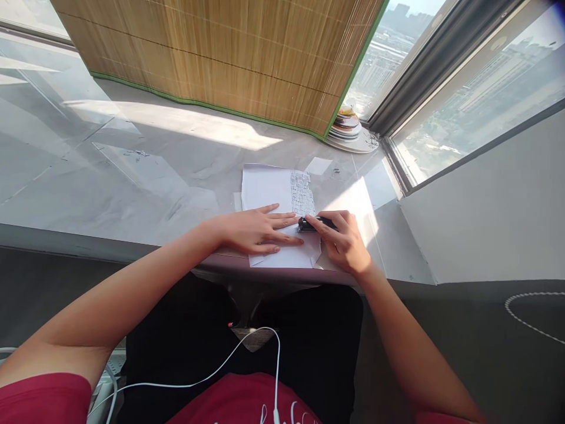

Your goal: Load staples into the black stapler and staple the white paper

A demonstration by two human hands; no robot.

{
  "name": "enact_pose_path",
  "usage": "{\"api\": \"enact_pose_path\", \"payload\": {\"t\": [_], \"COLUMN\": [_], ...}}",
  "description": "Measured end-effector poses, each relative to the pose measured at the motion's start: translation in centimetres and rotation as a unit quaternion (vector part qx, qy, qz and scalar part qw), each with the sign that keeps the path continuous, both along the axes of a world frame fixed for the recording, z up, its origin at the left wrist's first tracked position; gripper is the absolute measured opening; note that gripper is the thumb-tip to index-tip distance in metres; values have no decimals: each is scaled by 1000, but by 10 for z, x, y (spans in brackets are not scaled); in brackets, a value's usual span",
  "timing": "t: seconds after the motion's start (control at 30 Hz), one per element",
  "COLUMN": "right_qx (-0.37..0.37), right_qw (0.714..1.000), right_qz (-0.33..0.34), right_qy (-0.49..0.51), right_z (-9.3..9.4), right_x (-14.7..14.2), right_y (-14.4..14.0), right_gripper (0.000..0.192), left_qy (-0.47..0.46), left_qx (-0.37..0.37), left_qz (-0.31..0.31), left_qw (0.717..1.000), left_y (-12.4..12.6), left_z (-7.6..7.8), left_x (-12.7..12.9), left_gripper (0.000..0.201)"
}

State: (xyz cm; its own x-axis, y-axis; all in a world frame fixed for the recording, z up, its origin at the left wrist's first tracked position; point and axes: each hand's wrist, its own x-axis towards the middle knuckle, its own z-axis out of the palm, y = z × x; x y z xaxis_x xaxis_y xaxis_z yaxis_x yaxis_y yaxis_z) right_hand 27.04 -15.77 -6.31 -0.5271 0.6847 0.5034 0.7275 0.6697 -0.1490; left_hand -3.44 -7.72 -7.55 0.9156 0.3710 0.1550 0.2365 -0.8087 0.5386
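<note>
Left hand (260,231) is lying flat, fingers spread, pressing the white paper (269,194) onto the desk (132,176). At its 3 o'clock, right hand (342,238) is clamping fingers on a small black stapler (309,224) at the paper's right edge. Staple rows (302,193) are sitting at the stapler's 12 o'clock. Plates (348,126) are stacking at 1 o'clock.

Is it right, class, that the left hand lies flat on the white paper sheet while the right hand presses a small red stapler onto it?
Not quite: in the head view the small stapler is black, not red. The left hand does lie flat on the white paper sheet, and the right hand presses the stapler.
</note>
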Motion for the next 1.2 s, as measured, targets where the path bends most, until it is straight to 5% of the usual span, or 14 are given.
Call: {"api": "enact_pose_path", "payload": {"t": [0.4, 0.93, 1.2], "right_qx": [6, 14, 36], "right_qw": [1000, 999, 978], "right_qz": [-13, -48, -169], "right_qy": [-10, 3, 120], "right_z": [0, -4, -7], "right_x": [-2, -15, -8], "right_y": [-1, -5, 0], "right_gripper": [74, 70, 51], "left_qy": [-2, 64, 69], "left_qx": [18, 59, 68], "left_qz": [31, -80, -74], "left_qw": [999, 993, 993], "left_y": [-1, -9, -5], "left_z": [-6, 31, 25], "left_x": [0, 3, 1], "left_gripper": [51, 54, 58]}}
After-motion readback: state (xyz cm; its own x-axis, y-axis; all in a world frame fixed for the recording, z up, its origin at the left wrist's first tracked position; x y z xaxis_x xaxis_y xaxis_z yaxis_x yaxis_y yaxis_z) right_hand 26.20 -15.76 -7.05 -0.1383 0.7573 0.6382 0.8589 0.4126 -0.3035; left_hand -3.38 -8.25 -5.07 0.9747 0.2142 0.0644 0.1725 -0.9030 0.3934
